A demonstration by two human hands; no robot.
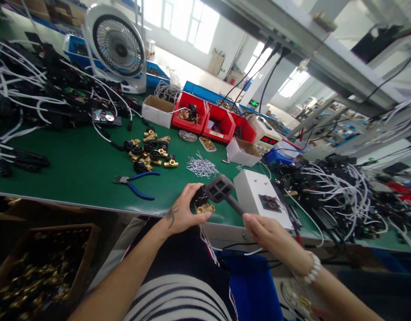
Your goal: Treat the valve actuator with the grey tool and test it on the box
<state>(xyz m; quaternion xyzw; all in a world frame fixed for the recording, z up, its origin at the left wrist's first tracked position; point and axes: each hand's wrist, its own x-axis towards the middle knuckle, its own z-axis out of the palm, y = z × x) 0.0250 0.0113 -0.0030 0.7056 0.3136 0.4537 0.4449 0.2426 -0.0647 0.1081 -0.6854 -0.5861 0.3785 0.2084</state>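
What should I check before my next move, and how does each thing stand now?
1. Part held in your left hand: ok.
2. Tool held by its handle in your right hand: ok.
3. Tool head clear of the part: cannot tell; they overlap in this view.
4. Clips in one pile on the bench: ok, though loosely spread.
5. Pliers closed: not ok; their handles are spread.

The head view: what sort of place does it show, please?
Probably a factory assembly workshop: brass-and-black fittings lie piled on a green workbench, red bins stand farther back, and black parts with white cables are heaped on both sides.
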